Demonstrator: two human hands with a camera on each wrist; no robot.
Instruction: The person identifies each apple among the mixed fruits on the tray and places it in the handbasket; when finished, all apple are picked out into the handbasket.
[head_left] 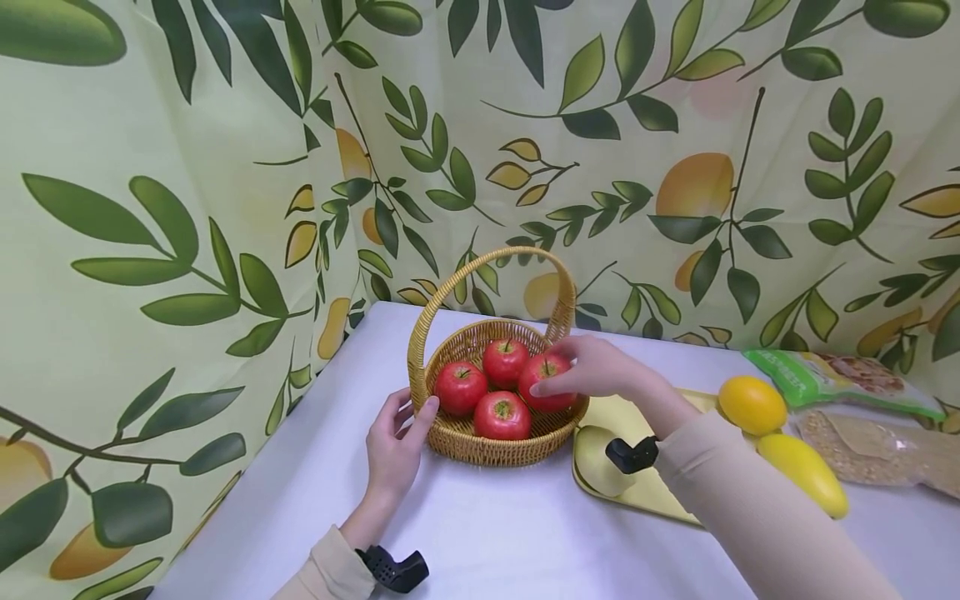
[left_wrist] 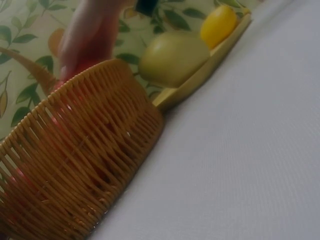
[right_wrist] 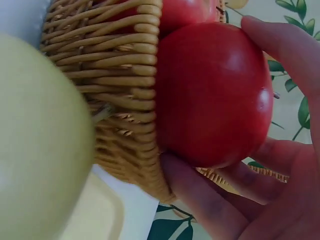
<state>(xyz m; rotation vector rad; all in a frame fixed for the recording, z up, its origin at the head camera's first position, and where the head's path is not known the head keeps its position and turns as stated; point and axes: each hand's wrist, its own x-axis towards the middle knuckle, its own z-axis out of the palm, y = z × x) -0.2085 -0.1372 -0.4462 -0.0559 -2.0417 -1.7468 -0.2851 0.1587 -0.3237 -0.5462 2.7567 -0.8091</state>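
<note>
A wicker basket [head_left: 495, 450] with a tall arched handle stands on the white table and holds several red apples [head_left: 502, 416]. My right hand [head_left: 600, 367] grips the rightmost apple [head_left: 546, 382], which sits inside the basket's right rim. In the right wrist view, thumb and fingers curl round that apple [right_wrist: 215, 95] from opposite sides. At the basket's left side my left hand [head_left: 397, 446] holds the wall near the handle's base, thumb up at the rim. The left wrist view shows the woven wall [left_wrist: 85, 145] close up, without the left hand.
Right of the basket lies a pale yellow tray [head_left: 630, 408] bearing a pale green pear-like fruit [head_left: 600, 462]. An orange-yellow fruit [head_left: 752, 405] and a yellow mango [head_left: 802, 475] are farther right. Beyond them lie a green package [head_left: 787, 375] and a clear bag [head_left: 847, 450]. Patterned cloth [head_left: 480, 125] hangs behind.
</note>
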